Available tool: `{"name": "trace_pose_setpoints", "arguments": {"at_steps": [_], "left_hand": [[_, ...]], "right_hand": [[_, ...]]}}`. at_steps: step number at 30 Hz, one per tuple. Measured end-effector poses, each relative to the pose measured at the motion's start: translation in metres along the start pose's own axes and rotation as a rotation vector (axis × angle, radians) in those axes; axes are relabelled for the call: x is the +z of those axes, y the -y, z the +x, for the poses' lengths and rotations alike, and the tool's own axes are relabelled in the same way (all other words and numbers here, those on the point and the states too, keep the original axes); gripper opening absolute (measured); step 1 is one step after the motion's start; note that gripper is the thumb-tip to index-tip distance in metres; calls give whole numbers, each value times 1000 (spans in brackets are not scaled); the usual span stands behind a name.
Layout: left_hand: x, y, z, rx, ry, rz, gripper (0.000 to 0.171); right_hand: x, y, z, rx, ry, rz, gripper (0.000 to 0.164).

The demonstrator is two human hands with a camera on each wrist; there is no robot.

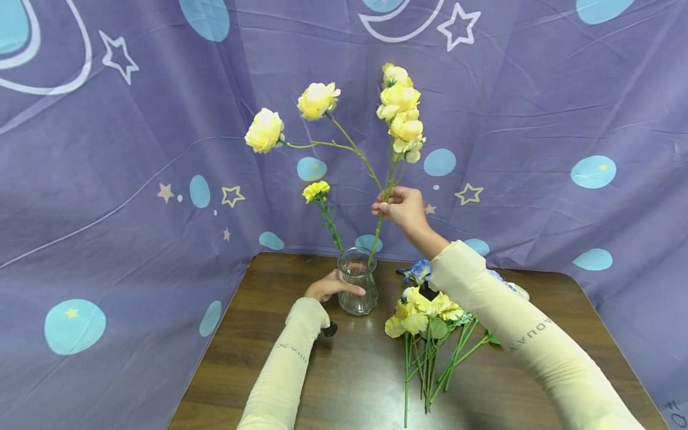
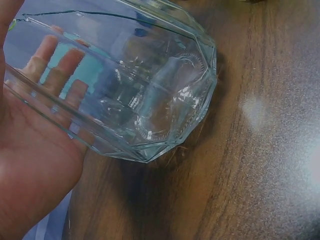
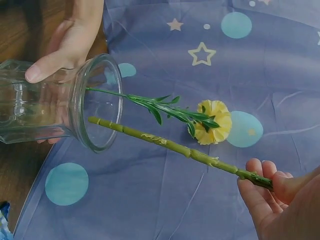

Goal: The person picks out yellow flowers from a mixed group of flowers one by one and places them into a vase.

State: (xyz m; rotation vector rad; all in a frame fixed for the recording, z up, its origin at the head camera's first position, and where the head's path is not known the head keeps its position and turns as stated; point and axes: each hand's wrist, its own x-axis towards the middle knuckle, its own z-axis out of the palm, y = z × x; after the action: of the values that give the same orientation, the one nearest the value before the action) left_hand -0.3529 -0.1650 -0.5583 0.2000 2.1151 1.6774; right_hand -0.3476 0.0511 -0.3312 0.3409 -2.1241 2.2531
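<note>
A clear glass vase [image 1: 358,298] stands upright on the table, and my left hand [image 1: 334,285] holds it, thumb across the front and fingers behind the glass in the left wrist view. One short yellow carnation [image 1: 316,191] leans to the left from the vase. My right hand [image 1: 403,209] pinches the green stem [image 3: 170,146] of a tall branched artificial flower with several pale yellow blooms [image 1: 399,98]. The lower end of that stem is at the vase's mouth [image 3: 102,102], just within the rim in the right wrist view.
Right of the vase lies a pile of artificial flowers, with yellow blooms [image 1: 414,313], a blue bloom [image 1: 416,272] and long green stems [image 1: 427,370] toward the front. My right sleeve [image 1: 510,322] covers part of it. A patterned purple cloth [image 1: 161,239] hangs behind the wooden table [image 1: 344,382].
</note>
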Motion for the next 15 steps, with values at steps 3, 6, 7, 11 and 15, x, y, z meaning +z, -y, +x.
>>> {"name": "trace_pose_setpoints", "arguments": {"at_steps": [3, 6, 7, 11, 15], "left_hand": [[0, 0, 0, -1, 5, -13, 81], [0, 1, 1, 1, 15, -19, 80], [0, 2, 1, 4, 17, -17, 80], [-1, 4, 3, 17, 25, -13, 79], [-1, 5, 3, 27, 30, -18, 77]], "right_hand": [[3, -1, 0, -17, 5, -4, 21], [4, -2, -1, -31, 10, -17, 18], [4, -2, -1, -32, 9, -20, 19], [7, -4, 0, -20, -5, -42, 19], [9, -9, 1, -9, -17, -58, 21]]}}
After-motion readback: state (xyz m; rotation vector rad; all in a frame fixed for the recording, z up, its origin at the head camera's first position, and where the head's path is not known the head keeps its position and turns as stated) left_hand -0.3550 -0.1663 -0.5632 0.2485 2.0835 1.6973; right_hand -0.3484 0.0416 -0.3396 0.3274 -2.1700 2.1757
